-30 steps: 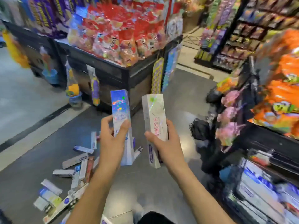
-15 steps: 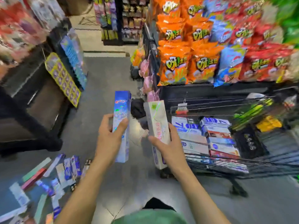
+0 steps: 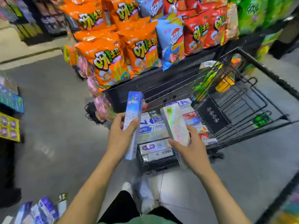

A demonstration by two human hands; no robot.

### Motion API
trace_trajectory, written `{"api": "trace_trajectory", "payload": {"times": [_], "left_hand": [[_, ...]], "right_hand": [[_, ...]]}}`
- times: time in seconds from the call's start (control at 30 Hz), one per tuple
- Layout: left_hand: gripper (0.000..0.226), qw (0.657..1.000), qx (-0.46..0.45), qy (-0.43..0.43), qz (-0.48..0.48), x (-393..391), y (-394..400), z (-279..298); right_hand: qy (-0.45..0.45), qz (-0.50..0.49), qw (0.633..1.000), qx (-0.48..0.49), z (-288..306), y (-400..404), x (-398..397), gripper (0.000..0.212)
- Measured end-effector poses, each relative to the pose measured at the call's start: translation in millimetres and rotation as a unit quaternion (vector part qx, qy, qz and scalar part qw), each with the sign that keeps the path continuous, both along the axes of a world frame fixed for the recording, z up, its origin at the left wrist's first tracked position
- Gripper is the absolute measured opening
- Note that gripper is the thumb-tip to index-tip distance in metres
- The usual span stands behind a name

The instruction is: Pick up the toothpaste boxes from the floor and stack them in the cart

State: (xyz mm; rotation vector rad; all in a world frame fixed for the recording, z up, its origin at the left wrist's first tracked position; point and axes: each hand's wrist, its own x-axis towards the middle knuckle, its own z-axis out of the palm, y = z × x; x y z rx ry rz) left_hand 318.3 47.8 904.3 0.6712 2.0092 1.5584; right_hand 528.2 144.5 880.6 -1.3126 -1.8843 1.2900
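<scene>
Toothpaste boxes are in both hands above the near end of the shopping cart (image 3: pixel 252 88): the left hand (image 3: pixel 120 135) has fingers and thumb wrapped round the lower half of a blue box (image 3: pixel 133 113) held nearly upright, and the right hand (image 3: pixel 190 149) grips a white holographic box (image 3: pixel 176 123) from below, tilted with its top leaning away to the left. Beneath them the stacked boxes in the cart (image 3: pixel 155 149) lie flat in rows, long sides parallel. To do this step well, each box should probably be turned flat and lined up with those rows before it is let go, one hand at a time, set into a gap or onto a level layer so the pile does not slide; the blue one needs the larger turn. More boxes on the floor (image 3: pixel 40 210) wait at the lower left, so the job is far from done. How deep the stack runs is hidden by the hands and the cart's wire side, and the lower ends of both held boxes are covered by palm and wrist. Motion blur smears the printing, so brands cannot be read, and the floor pile is cut off by the frame's edge. Orange snack bags (image 3: pixel 110 62) crowd the shelf just behind the cart.
</scene>
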Motion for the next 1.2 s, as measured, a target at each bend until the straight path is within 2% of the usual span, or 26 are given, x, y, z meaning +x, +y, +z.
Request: {"api": "trace_trajectory", "payload": {"times": [0.17, 0.3, 0.47, 0.57, 0.7, 0.87, 1.03, 1.2], "left_hand": [[0.013, 0.999, -0.018, -0.012, -0.025, -24, 45, -30], [0.016, 0.998, -0.040, -0.007, -0.042, -59, 76, -52], [0.014, 0.998, -0.046, -0.017, -0.043, -111, 111, -69], [0.013, 0.997, -0.065, 0.011, -0.049, -137, 127, -78], [0.017, 0.990, -0.109, 0.057, -0.069, -162, 138, -92], [0.017, 0.989, -0.121, 0.035, -0.073, -182, 142, -116], [0.019, 0.988, -0.144, 0.018, -0.056, -192, 141, -138], [0.020, 0.987, -0.148, 0.043, -0.044, -189, 131, -155]], "right_hand": [[-0.099, 0.002, 0.995, 0.033, -12, 40, -2, 0.058], [-0.183, 0.054, 0.979, 0.069, -27, 75, -26, 0.068], [-0.297, 0.156, 0.937, 0.095, -58, 126, -88, 0.073], [-0.352, 0.231, 0.901, 0.108, -79, 153, -126, 0.076], [-0.373, 0.293, 0.876, 0.082, -112, 181, -168, 0.076], [-0.428, 0.369, 0.814, 0.132, -156, 197, -196, 0.076], [-0.435, 0.428, 0.778, 0.152, -199, 214, -211, 0.072], [-0.440, 0.494, 0.730, 0.172, -231, 226, -236, 0.072]]}}
